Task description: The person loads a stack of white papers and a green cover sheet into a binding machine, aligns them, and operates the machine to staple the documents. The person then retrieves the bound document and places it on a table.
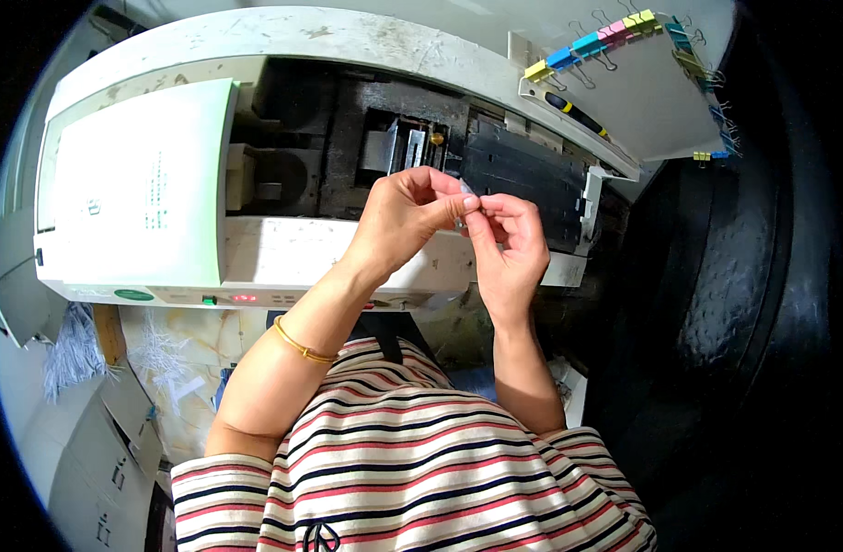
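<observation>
My left hand [411,217] and my right hand [507,241] meet fingertip to fingertip above a white binding machine [311,248]. Between them they pinch a small pale scrap [467,188], mostly hidden by the fingers, so its material is unclear. Below the hands lies the machine's dark bed, with a metal carriage [416,146] that bears a brass-coloured knob [436,139]. To the left, a paper booklet or stack with a pale green edge [138,179] rests on the machine and bears faint print.
At the upper right, colourful binder clips [587,45] line a panel's edge, with a black-and-yellow utility knife [576,114] on the ledge. A red digital display [245,298] glows on the machine's front. Shredded paper strips [156,352] lie on the floor beside white cabinets [100,462].
</observation>
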Available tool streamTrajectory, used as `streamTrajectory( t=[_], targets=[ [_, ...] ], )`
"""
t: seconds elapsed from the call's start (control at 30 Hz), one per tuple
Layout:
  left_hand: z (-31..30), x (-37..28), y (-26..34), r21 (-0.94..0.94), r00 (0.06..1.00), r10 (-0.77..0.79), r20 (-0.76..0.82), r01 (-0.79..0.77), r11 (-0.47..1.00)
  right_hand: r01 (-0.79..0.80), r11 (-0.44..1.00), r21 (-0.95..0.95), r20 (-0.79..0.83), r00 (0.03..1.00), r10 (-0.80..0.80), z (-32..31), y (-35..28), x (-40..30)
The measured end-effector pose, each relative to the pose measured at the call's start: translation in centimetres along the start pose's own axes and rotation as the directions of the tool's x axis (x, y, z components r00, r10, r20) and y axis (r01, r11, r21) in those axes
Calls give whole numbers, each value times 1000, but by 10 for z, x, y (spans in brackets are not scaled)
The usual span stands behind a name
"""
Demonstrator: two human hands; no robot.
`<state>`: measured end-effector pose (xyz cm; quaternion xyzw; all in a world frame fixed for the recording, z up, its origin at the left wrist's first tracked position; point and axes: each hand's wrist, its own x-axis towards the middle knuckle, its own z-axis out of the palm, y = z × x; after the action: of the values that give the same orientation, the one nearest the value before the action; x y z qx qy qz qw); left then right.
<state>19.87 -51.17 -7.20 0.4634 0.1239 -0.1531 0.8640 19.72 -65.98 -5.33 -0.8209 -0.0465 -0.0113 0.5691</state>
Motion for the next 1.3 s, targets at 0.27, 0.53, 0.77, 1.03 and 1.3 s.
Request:
streamTrajectory(
  t=[0.27,0.53,0.77,1.03,1.3],
  targets=[
    [-7,-19,-4,-12,996,82,-33,-82,997,-221,969,114,149,968,203,-9,-20,-21],
    [-9,-39,11,-76,997,-19,70,25,997,-471,820,326,369,862,349,-19,-40,-31],
    [-14,-46,21,-17,978,86,192,-84,996,-744,363,561,665,666,337,-23,-30,-38],
    [-8,-59,10,-64,996,67,56,-63,996,-791,291,538,713,611,343,-21,-26,-39],
    [-12,-71,10,-147,996,2,90,11,989,-540,772,335,430,817,384,-22,-35,-28]
  ],
)
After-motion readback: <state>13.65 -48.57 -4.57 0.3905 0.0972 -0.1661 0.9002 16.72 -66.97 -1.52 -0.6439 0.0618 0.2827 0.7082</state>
